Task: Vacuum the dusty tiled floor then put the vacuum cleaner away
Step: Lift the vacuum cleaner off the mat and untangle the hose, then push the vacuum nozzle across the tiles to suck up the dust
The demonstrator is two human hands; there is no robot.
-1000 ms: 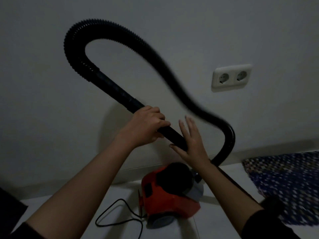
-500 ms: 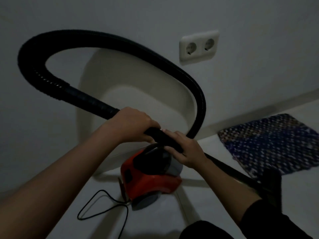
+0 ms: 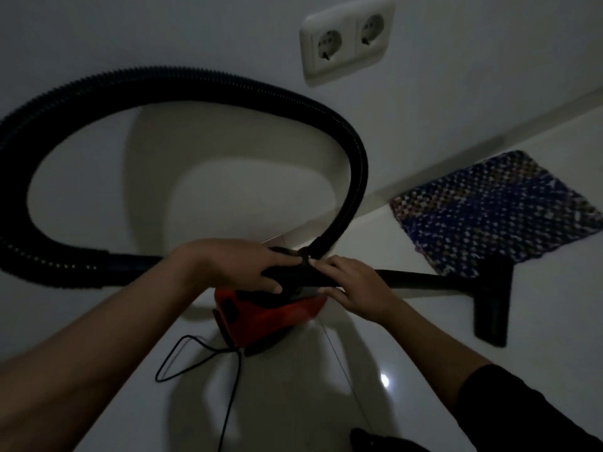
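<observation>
Both hands were on the rigid black wand, held level right over the small red canister vacuum cleaner, which sat on the glossy white tiled floor close to the pale grey wall. The left hand was clenched around the wand's handle end, carrying the weight; the right hand had its fingers curled over the tube just beside it, apparently steadying it. The black ribbed hose arched up and around in one big loop and came down behind the knuckles, apparently into the canister, though the joint was hidden. The black flat floor nozzle hung clear at the far right, near the blue woven mat. The thin black power cord trailed loose on the tiles, and the white double wall socket looked empty. My read: wand held low to stow the machine.
</observation>
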